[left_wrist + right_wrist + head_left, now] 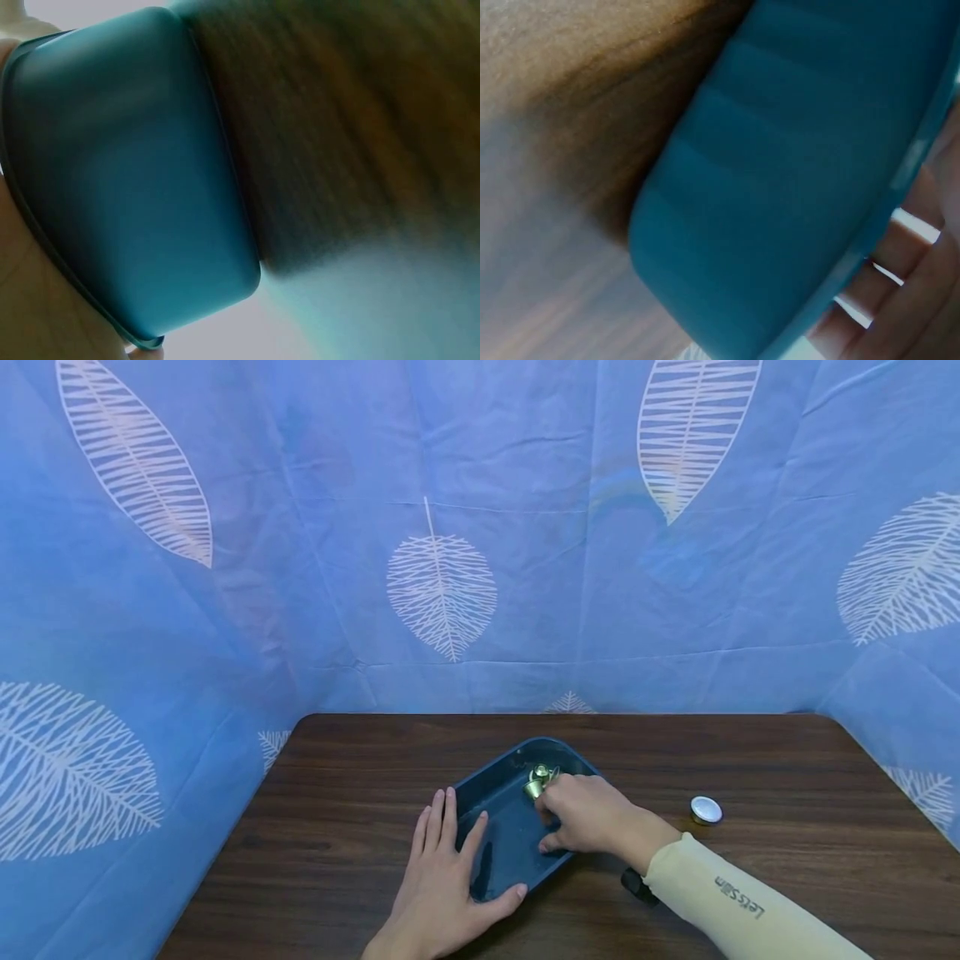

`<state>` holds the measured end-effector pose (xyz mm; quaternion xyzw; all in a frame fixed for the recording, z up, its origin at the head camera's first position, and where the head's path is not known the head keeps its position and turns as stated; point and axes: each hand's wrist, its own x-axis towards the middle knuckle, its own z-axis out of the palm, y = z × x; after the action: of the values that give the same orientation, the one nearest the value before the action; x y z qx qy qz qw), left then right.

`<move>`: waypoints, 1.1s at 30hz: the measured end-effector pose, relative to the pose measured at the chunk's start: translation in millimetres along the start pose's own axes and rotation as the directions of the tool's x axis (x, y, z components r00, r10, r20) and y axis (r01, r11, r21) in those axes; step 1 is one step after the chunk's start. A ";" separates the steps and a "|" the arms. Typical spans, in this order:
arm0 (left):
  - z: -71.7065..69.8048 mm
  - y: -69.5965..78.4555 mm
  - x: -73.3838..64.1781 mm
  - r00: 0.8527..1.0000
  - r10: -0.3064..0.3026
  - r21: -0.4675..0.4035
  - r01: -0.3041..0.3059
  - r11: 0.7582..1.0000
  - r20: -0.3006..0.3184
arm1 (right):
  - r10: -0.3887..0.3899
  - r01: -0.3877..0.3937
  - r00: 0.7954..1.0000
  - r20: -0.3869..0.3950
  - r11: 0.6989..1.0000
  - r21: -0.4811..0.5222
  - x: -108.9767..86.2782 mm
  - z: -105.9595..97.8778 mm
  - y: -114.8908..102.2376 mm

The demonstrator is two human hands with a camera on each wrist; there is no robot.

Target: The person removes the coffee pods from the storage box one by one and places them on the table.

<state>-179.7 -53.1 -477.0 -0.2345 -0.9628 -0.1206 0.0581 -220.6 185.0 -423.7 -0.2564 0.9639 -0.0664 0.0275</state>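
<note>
A dark blue rectangular tray (510,852) sits slantwise on the table. My left hand (450,885) rests over its near left end, fingers spread along the rim and thumb across the near corner. In the left wrist view the tray's outer wall (150,172) fills the left half. My right hand (588,814) reaches over the right side into the tray, thumb and index finger bent down and apart. Just beyond its fingers lie a few small gold coffee capsules (534,787), partly hidden by the hand. The right wrist view shows these fingers (870,289) behind the tray's rim.
Another coffee capsule (706,810), silver lid up, stands on the dark wooden table (810,860) right of the tray. A blue cloth with white leaf prints (525,610) hangs behind and beside the table. A small black device (637,887) is at my right wrist.
</note>
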 end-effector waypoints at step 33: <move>0.1 0.4 1.6 0.998 -0.032 0.006 0.031 0.999 0.052 | 0.059 -0.058 0.998 0.008 0.998 -0.034 1.4 1.0 0.7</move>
<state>-181.0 -52.0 -476.8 -0.2222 -0.9679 -0.1130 0.0319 -222.1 184.8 -424.8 -0.2288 0.9718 -0.0481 0.0296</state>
